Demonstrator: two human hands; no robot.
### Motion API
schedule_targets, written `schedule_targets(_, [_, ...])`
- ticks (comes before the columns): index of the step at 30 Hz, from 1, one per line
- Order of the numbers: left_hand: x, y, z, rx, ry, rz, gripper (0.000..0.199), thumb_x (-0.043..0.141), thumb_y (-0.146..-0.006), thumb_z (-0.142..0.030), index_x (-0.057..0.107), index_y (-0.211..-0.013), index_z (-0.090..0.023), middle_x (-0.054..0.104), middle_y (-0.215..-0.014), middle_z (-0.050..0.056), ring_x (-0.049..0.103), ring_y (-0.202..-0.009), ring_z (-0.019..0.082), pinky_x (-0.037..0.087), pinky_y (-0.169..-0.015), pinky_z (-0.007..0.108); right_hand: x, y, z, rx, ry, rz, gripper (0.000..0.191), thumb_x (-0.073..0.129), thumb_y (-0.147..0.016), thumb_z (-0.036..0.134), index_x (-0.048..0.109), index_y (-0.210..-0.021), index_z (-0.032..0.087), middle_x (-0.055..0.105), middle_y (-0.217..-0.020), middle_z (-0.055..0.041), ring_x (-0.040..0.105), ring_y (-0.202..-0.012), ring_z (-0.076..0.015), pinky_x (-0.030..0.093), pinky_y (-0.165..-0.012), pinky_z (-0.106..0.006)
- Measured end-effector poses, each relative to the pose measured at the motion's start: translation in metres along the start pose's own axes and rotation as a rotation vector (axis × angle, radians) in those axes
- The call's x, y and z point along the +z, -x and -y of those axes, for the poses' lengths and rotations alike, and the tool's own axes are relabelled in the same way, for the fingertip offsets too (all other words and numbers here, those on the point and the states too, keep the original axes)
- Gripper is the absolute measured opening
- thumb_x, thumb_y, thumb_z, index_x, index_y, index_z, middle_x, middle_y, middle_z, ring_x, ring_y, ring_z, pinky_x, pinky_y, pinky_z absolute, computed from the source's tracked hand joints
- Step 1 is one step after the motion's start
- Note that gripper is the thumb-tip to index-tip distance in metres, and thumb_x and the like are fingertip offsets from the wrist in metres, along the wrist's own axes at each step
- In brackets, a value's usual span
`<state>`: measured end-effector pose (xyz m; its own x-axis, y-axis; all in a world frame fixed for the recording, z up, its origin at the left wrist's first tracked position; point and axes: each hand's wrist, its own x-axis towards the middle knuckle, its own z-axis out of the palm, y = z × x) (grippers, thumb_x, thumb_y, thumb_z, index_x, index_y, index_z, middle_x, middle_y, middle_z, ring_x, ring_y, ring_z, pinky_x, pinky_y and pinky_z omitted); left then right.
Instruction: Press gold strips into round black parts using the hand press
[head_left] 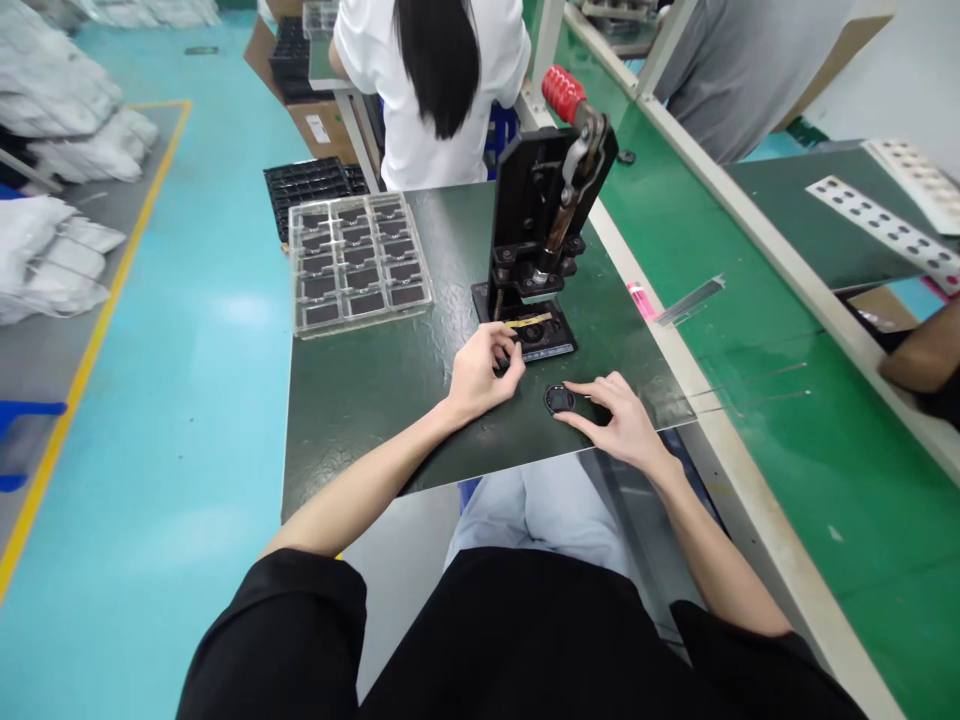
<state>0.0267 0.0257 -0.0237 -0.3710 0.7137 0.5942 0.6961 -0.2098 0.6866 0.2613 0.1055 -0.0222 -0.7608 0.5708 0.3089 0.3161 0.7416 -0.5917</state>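
Observation:
My right hand has its thumb and a finger on the edge of a round black disc, low over the green tabletop. Just left of it, at the front left corner of the press base, my left hand is curled with its fingertips close together. A small dark thing shows between those fingers, too hidden to make out. The black hand press stands upright behind both hands, its red handle raised. On its base lies a yellow strip.
A clear tray of black rectangular parts sits at the table's back left. Along the right runs a green conveyor with a pale rail; a pink item and thin metal strips lie there. A person in white sits beyond the table.

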Motion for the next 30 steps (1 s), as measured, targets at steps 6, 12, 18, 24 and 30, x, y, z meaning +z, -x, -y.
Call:
schedule_targets(6, [-0.001, -0.007, 0.007, -0.198, 0.068, 0.012, 0.024, 0.062, -0.088, -0.015, 0.050, -0.107, -0.024, 0.069, -0.078, -0.005, 0.060, -0.060, 0.009, 0.048, -0.057, 0.022, -0.002, -0.027, 0.002, 0.102, -0.140, -0.077, 0.046, 0.072, -0.092, 0.059, 0.076, -0.120, 0.023, 0.070, -0.093, -0.0084, 0.060, -0.085, -0.0228, 0.061, -0.072, -0.038])
schedule_targets(12, [0.001, -0.007, 0.010, -0.266, 0.070, 0.026, 0.027, 0.064, -0.085, -0.013, 0.051, -0.106, -0.024, 0.070, -0.083, -0.002, 0.064, -0.069, 0.012, 0.049, -0.058, 0.023, 0.007, -0.091, -0.006, -0.033, -0.091, -0.077, 0.052, 0.070, -0.093, 0.059, 0.073, -0.128, 0.021, 0.072, -0.099, -0.0118, 0.060, -0.096, -0.0275, 0.064, -0.082, -0.045])
schedule_targets(18, [0.002, -0.006, 0.010, -0.216, 0.001, -0.017, 0.023, 0.064, -0.086, -0.015, 0.052, -0.104, -0.023, 0.070, -0.088, 0.002, 0.065, -0.077, 0.015, 0.051, -0.061, 0.026, 0.012, -0.094, -0.017, -0.004, -0.082, -0.139, 0.059, 0.073, -0.090, 0.059, 0.072, -0.132, 0.018, 0.073, -0.100, -0.0128, 0.064, -0.094, -0.0269, 0.064, -0.080, -0.045])
schedule_targets(24, [0.003, -0.004, 0.013, -0.203, -0.052, -0.004, 0.023, 0.065, -0.086, -0.014, 0.052, -0.103, -0.024, 0.069, -0.091, 0.003, 0.066, -0.083, 0.018, 0.052, -0.064, 0.030, 0.002, -0.074, -0.013, 0.060, -0.061, -0.276, 0.038, 0.073, -0.091, 0.052, 0.078, -0.111, 0.020, 0.071, -0.088, -0.0080, 0.062, -0.075, -0.0196, 0.059, -0.068, -0.036])
schedule_targets(30, [0.004, -0.003, 0.018, -0.187, -0.098, 0.064, 0.037, 0.075, -0.082, -0.021, 0.048, -0.107, -0.024, 0.067, -0.096, 0.005, 0.065, -0.092, 0.022, 0.056, -0.076, 0.036, -0.048, -0.140, 0.027, -0.051, -0.048, -0.673, 0.034, 0.054, -0.106, 0.048, 0.074, -0.103, 0.020, 0.067, -0.085, -0.0055, 0.053, -0.065, -0.0143, 0.049, -0.064, -0.033])
